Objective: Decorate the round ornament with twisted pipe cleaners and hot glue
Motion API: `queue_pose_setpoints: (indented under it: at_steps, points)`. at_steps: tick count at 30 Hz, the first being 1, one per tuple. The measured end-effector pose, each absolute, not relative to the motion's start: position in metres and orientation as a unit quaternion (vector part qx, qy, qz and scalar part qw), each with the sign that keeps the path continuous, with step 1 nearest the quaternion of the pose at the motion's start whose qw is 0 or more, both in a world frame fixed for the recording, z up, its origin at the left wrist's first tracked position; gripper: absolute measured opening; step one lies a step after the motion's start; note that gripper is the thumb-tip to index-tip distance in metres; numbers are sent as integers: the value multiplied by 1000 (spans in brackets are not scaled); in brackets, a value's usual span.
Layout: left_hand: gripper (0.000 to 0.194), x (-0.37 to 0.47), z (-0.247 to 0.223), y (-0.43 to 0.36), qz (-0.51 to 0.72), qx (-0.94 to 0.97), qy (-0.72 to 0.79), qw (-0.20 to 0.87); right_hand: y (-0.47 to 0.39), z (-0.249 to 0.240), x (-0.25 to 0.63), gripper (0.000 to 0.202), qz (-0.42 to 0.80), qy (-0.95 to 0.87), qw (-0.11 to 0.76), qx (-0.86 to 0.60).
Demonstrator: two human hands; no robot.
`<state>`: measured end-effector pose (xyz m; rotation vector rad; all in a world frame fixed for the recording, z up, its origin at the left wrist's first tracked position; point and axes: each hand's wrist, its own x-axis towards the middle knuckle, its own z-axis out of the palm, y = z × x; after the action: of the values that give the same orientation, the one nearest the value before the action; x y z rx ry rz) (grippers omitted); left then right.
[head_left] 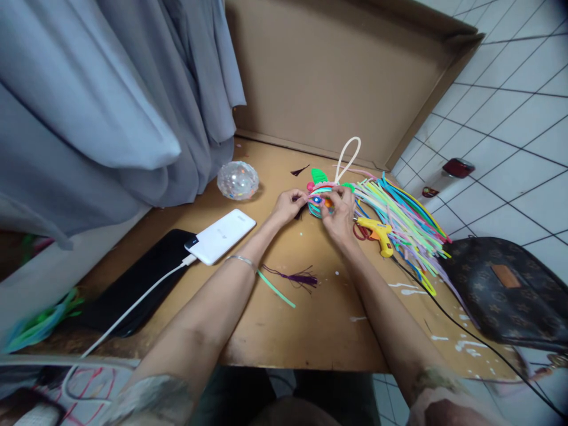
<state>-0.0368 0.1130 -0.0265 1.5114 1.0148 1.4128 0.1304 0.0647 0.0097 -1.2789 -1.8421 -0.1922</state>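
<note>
A round ornament (pixel 316 207), wound with strands of several colours, stands at the table's middle back. It carries green leaves (pixel 319 176), a blue bead-like piece and a white loop (pixel 347 158) on top. My left hand (pixel 289 206) pinches the end of a pink strand at its left side. From the right, the curled fingers of my right hand (pixel 341 214) close on the ornament's front, near the blue piece. Part of the ornament is hidden behind my fingers. A yellow glue gun (pixel 380 232) lies just right of my right hand, over red-handled scissors (pixel 361 232).
A bundle of coloured pipe cleaners (pixel 399 216) spreads at right, near a brown handbag (pixel 510 290). Left are a clear beaded ball (pixel 238 180), a white power bank (pixel 225 235) with cable, and a black slab (pixel 137 284). A purple tassel (pixel 302 277) lies in front. Cardboard (pixel 346 77) stands behind.
</note>
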Motion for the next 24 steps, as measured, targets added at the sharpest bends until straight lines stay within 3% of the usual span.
queue_pose_setpoints:
  at_steps: [24]
  points:
    - [16, -39, -25, 108, 580, 604, 393, 380, 60, 11, 128, 22, -95, -741, 408, -525]
